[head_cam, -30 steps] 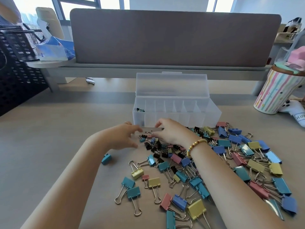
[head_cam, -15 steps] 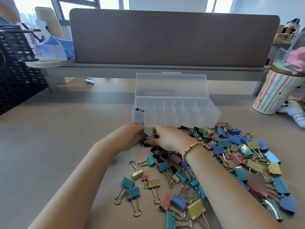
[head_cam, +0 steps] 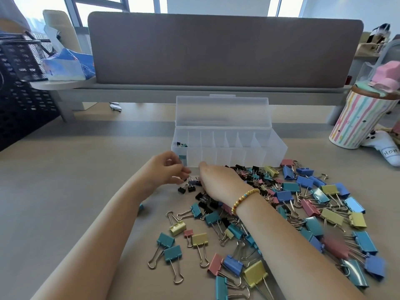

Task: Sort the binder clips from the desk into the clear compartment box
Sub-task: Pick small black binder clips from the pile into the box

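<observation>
The clear compartment box [head_cam: 238,155] stands mid-desk with its lid up; a few small clips [head_cam: 181,145] lie in its leftmost compartment. Coloured binder clips [head_cam: 313,204] spread over the desk right of and in front of the box, and small black clips [head_cam: 186,189] lie between my hands. My left hand [head_cam: 165,169] hovers by the box's front left corner, fingers curled around what looks like a small dark clip. My right hand [head_cam: 218,180] rests palm down on the small clips, its fingertips hidden.
A striped cup [head_cam: 355,122] and a white controller [head_cam: 387,150] stand at the right. A black mesh basket [head_cam: 19,61] and a tissue pack [head_cam: 65,69] sit at the left. A grey partition [head_cam: 225,50] closes the back. One blue clip [head_cam: 141,206] peeks from under my left forearm.
My hands have drawn slightly apart. The left one rose toward the box's left corner with its fingers curled; the right one settled lower onto the small black clips.
</observation>
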